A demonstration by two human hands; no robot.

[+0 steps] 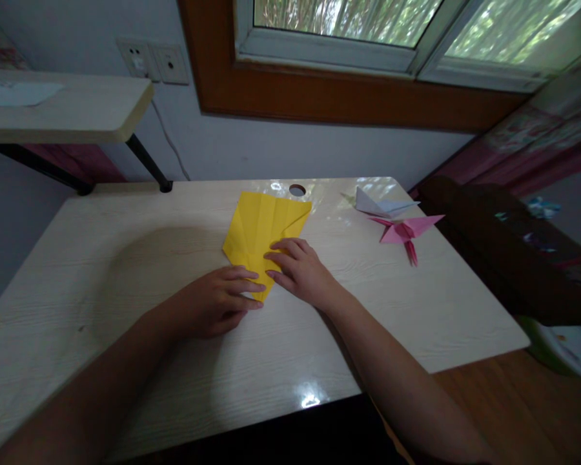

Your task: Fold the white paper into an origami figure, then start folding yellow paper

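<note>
A yellow sheet of paper (259,223), creased and partly folded, lies on the pale wooden desk (164,361). It narrows to a point at its near end. My left hand (223,297) rests on the left of that narrow end, fingers stretched out and lying over the paper. On the right side of the sheet, my right hand (297,268) lies with its fingers spread and pressing the paper flat. The near edges are partly hidden beneath both hands.
A pink folded-paper crane (407,230) and a white folded-paper piece (380,205) sit at the desk's back right. A raised shelf (77,113) on black legs stands at the back left. Near the back edge is a round cable hole (297,190).
</note>
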